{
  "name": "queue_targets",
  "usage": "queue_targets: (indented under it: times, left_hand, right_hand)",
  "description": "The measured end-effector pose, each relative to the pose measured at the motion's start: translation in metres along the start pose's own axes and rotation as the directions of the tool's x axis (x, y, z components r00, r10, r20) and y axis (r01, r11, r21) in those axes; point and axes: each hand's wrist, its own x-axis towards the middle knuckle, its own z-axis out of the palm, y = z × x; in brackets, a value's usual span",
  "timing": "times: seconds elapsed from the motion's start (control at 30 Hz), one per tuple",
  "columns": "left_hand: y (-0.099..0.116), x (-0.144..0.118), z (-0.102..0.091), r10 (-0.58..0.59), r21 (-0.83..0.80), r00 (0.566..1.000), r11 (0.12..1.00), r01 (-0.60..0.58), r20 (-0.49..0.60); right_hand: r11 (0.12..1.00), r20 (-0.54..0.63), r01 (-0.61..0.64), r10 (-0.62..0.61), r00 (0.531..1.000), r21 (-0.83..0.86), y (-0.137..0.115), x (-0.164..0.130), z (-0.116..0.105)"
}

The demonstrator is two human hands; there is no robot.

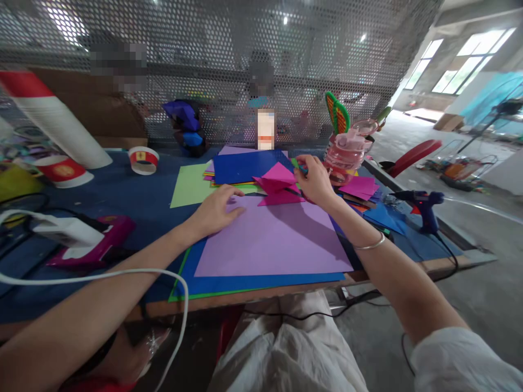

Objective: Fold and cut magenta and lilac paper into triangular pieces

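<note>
Left hand (216, 209): flat on the purple sheet (272, 239), fingers spread.
Right hand (314, 179): fingers curled by the folded pink paper (278, 182); grip unclear.

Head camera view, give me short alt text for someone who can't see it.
A person's left hand rests flat on a large purple paper sheet while the right hand touches a folded magenta paper shape on a blue-topped table. Coloured paper stacks, a blue glue gun and a pink bottle lie around.
</note>
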Motion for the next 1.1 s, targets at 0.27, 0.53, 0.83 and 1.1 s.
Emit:
queue_targets:
  times: [0.27,0.53,0.83,1.1]
  left_hand:
    - [-0.015,0.011,-0.009,-0.158,0.316,0.971,0.944,0.095,0.181]
    - [-0.015,0.014,-0.016,-0.163,0.238,0.981,0.962,0.135,0.103]
    - [0.002,0.008,-0.024,-0.103,0.053,0.995,0.993,0.104,-0.015]
    - [0.005,0.010,-0.022,-0.152,-0.044,0.988,0.987,0.152,0.001]
  right_hand:
    - [0.964,0.131,0.265,-0.259,0.957,-0.028,-0.030,-0.022,0.012]
    - [0.952,0.215,0.296,-0.305,0.928,0.076,-0.038,-0.030,0.016]
    - [0.939,0.323,0.335,-0.342,0.882,0.079,-0.040,-0.035,0.022]
    - [0.973,0.447,0.228,-0.184,0.876,-0.047,-0.024,-0.028,0.022]
